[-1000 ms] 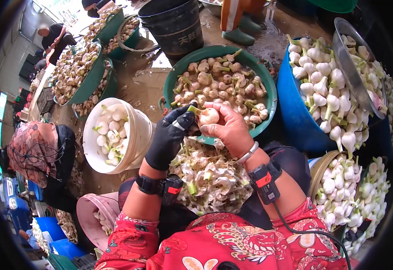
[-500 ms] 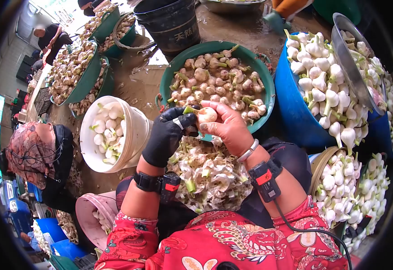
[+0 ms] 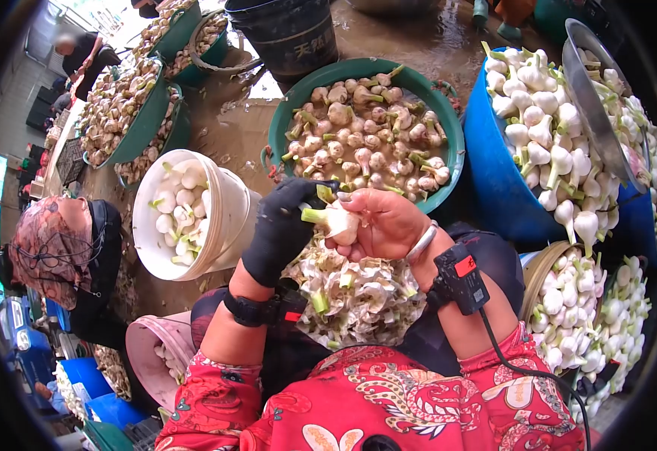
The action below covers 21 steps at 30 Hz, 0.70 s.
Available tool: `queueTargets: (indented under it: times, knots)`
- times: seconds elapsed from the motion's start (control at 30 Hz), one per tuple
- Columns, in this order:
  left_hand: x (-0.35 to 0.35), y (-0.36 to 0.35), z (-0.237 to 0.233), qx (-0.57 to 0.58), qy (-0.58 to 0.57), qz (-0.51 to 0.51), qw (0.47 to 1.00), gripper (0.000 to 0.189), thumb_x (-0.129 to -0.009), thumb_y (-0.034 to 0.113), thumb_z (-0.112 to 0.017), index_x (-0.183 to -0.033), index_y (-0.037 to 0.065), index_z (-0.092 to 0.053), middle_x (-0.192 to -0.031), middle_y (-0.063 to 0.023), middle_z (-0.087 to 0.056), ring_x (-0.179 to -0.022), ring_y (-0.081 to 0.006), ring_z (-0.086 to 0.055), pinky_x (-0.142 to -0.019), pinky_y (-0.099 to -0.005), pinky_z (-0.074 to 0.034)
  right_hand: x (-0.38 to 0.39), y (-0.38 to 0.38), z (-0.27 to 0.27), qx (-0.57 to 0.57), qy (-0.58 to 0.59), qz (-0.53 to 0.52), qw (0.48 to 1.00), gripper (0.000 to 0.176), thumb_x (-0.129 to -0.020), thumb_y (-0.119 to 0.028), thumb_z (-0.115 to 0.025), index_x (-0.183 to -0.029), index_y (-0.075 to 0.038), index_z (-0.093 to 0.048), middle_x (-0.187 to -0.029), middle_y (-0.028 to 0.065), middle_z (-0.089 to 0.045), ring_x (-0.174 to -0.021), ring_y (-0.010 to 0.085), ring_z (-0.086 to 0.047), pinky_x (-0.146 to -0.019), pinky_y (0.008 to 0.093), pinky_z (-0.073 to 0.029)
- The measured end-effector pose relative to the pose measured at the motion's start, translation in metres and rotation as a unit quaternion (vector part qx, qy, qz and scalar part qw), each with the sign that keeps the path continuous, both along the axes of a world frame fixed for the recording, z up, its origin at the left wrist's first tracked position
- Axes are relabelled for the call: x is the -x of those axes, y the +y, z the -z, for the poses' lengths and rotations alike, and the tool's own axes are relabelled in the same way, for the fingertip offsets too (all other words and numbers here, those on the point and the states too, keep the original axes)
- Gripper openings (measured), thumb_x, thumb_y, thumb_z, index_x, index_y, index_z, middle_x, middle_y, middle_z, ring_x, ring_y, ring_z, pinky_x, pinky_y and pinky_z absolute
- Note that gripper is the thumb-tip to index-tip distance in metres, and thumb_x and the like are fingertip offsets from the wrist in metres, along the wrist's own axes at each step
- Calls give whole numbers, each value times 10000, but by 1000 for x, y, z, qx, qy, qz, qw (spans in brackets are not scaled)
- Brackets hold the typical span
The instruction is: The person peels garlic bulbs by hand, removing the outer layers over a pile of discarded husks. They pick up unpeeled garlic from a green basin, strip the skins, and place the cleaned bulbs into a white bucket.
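Note:
A garlic bulb [image 3: 341, 224] with a short green stem rests in my bare right hand [image 3: 389, 219], whose fingers curl around it from the right. Close against the stem is my left hand [image 3: 277, 225], in a black glove, with its fingers closed. A yellowish-green strip of garlic peel [image 3: 324, 194] shows at its fingertips. Below both hands lies a heap of loose garlic peel [image 3: 362, 297] in my lap. Just beyond them stands a green basin [image 3: 458, 154] of unpeeled garlic bulbs in brownish water.
A white bucket [image 3: 219, 233] of peeled garlic stands left, a pink bucket [image 3: 144, 331] below it. Right is a blue tub [image 3: 494, 199] heaped with peeled bulbs, a metal bowl [image 3: 591, 98] leaning there. A black bucket [image 3: 291, 49] stands ahead. A person [image 3: 58, 248] sits at left.
The bulb has moved slightly down and tipped, its green stem now pointing left. My right hand has turned palm upward beneath it. My left fingers have come away from the bulb with a strip.

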State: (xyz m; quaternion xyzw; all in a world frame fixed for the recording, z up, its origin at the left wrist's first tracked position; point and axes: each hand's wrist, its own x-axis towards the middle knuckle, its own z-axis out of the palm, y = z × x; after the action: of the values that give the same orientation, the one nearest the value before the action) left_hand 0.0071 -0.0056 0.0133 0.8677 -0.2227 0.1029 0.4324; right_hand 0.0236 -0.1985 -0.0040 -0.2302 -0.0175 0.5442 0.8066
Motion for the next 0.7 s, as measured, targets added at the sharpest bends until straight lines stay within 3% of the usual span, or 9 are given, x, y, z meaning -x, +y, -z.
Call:
queueTargets:
  times: [0.07, 0.17, 0.23, 0.47, 0.53, 0.6, 0.63, 0.67, 0.7]
  knots:
    - [6, 1, -10, 346, 331, -43, 877, 340, -858, 20, -538, -1195, 3, -572, -1040, -70, -637, -858, -130, -601, -781, -290, -502, 0, 0, -2, 26, -30, 37, 999, 284, -894, -293, -511, -1019, -42, -560, -819, 126, -644, -696, 204, -637, -586, 305, -507]
    - [8, 3, -13, 287, 295, -14, 911, 392, -854, 43, -562, -1240, -16, -528, -1071, -82, -617, -850, -137, -601, -781, -294, -502, -4, -2, -5, 103, -104, 165, 975, 243, -863, -230, -588, -1027, -60, -528, -844, 75, -629, -738, 177, -635, -630, 298, -511]
    - [10, -7, -14, 461, 390, -21, 797, 361, -858, 90, -562, -1201, -21, -545, -909, -64, -640, -781, -124, -602, -722, -272, -510, -5, -1, -8, 114, -128, 153, 973, 252, -860, -229, -593, -1036, -64, -521, -857, 65, -626, -736, 169, -631, -633, 303, -513]
    - [9, -5, -25, 256, 348, -63, 900, 210, -812, 119, -623, -973, -15, -618, -808, -56, -638, -699, -131, -602, -654, -269, -495, -6, 6, 0, 192, -57, 177, 964, 91, -857, -178, -584, -867, -88, -578, -829, 19, -610, -701, 127, -600, -630, 299, -504]
    - [8, -6, -17, 291, 366, -72, 881, 184, -815, 123, -624, -939, -13, -631, -760, -46, -626, -664, -128, -591, -633, -260, -484, -11, 18, 30, 204, -290, 286, 890, 143, -877, -196, -559, -807, -73, -575, -810, 14, -603, -646, 111, -570, -589, 284, -460]
    - [3, 3, -7, 316, 370, -67, 871, 197, -846, 110, -607, -995, -17, -636, -828, -54, -653, -698, -122, -610, -647, -252, -490, -5, 18, 2, 265, -317, 307, 857, 152, -867, -139, -517, -745, -55, -552, -759, 41, -571, -659, 175, -548, -620, 329, -432]
    - [1, 5, -8, 371, 355, -77, 855, 207, -847, 107, -596, -1002, -23, -637, -814, -59, -644, -674, -131, -608, -624, -252, -489, -3, 15, -4, 349, -532, 359, 682, 127, -845, -116, -513, -743, -48, -545, -743, 66, -550, -688, 222, -534, -657, 355, -431]
    - [-1, 17, -5, 261, 237, -37, 935, 220, -859, 110, -577, -1019, -29, -633, -831, -68, -634, -660, -135, -602, -617, -260, -492, -2, 15, -10, 400, -703, 381, 448, 102, -823, -94, -510, -740, -41, -537, -727, 91, -528, -716, 270, -519, -694, 381, -429]
    - [-3, 21, -6, 229, 208, -55, 949, 223, -867, 116, -565, -1021, -33, -629, -843, -72, -630, -659, -138, -603, -624, -266, -496, 9, 17, -13, 350, -753, 323, 455, 80, -793, -95, -515, -732, -46, -528, -732, 138, -495, -787, 335, -486, -754, 410, -416]
